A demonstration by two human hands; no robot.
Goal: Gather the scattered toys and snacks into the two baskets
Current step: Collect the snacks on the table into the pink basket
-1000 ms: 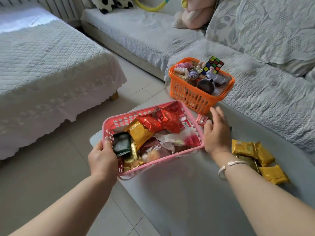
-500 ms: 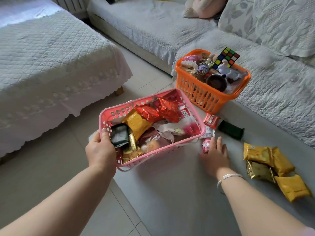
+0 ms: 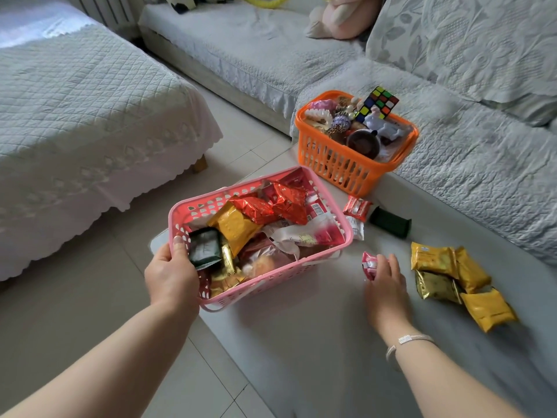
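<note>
My left hand (image 3: 171,274) grips the near left rim of the pink basket (image 3: 346,233), which is tilted and full of red, gold and green snack packets. My right hand (image 3: 387,277) is closed on a small pink snack packet (image 3: 369,263) just right of that basket, above the grey table (image 3: 316,342). On the table lie a red packet (image 3: 357,206), a white packet (image 3: 355,227), a dark green packet (image 3: 390,222) and several gold packets (image 3: 452,274). The orange basket (image 3: 340,167) behind holds toys, among them a puzzle cube (image 3: 378,101).
A grey quilted sofa (image 3: 467,152) runs behind and to the right of the table, with a pink plush toy (image 3: 346,16) on it. A bed with a white quilted cover (image 3: 75,116) stands at the left. Tiled floor (image 3: 60,327) lies between them.
My right hand left the pink basket's right rim, dropped to the table and closed on the small pink packet. The left hand kept its hold on the basket.
</note>
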